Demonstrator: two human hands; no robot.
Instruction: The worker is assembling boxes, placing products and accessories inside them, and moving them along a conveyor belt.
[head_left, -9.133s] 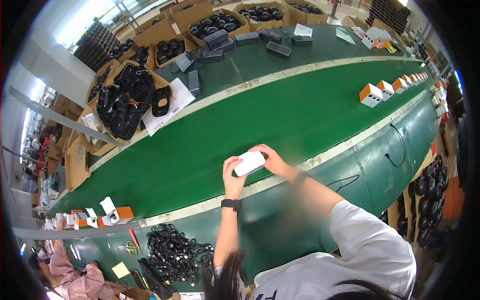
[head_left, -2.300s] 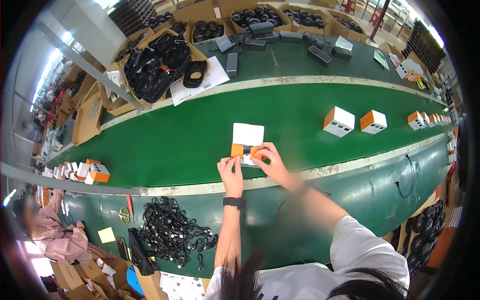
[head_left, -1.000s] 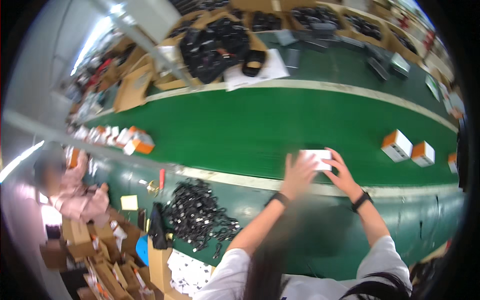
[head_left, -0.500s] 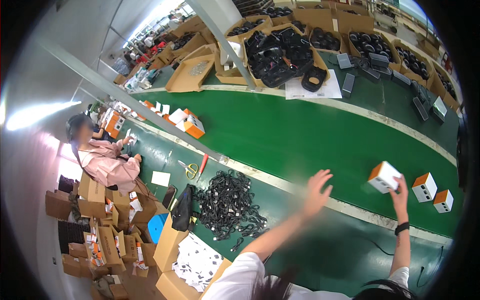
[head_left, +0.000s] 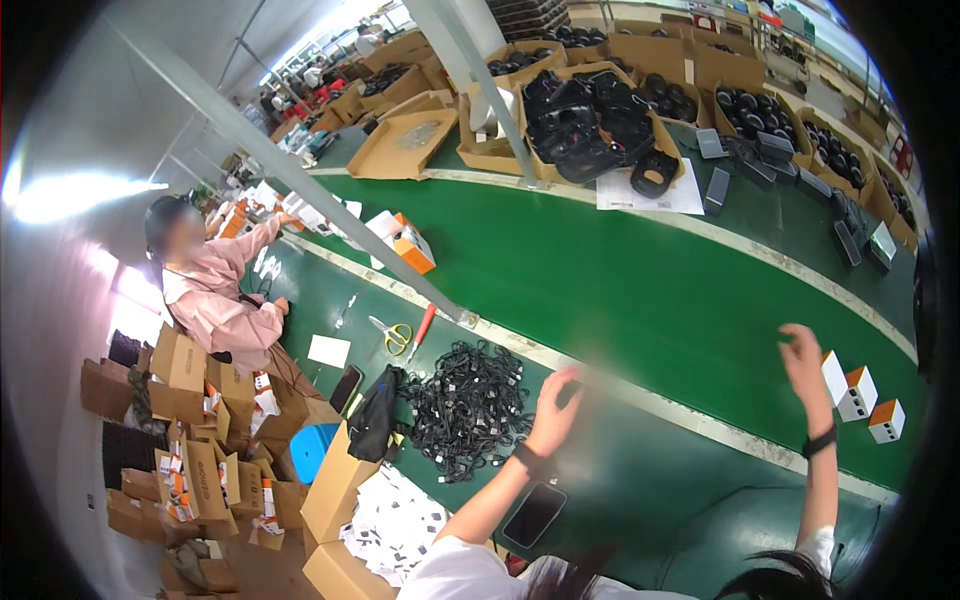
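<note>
Beside closed boxes [head_left: 857, 394], apparently finished, right hand [head_left: 806, 370] is being held unclasped, empty, like left hand [head_left: 551, 417]; open boxes [head_left: 414, 246] are being left pending.

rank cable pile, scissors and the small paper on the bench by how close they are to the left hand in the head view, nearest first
1. Cable pile: just left of the left hand.
2. Scissors: farther left, past the pile.
3. Paper: left of the scissors.
</note>
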